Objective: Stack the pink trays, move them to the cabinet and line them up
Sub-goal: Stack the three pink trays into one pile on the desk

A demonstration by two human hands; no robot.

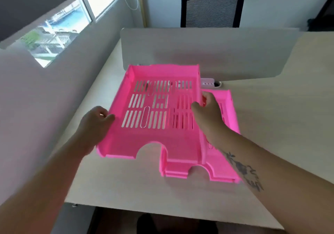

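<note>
A pink slotted tray (150, 139) is held above the desk, tilted a little. My left hand (95, 123) grips its left wall and my right hand (207, 111) grips its right wall. Under it and shifted to the right lie more pink trays (224, 168), nested together on the desk; their front edges and right side show past the held tray. How many trays lie there I cannot tell. No cabinet is in view.
The pale wooden desk (144, 188) has its near edge at the bottom. A grey divider panel (216, 53) stands behind the trays, with a white socket block (209, 83) at its foot. A black office chair (211, 9) stands beyond. Wall and window are at left.
</note>
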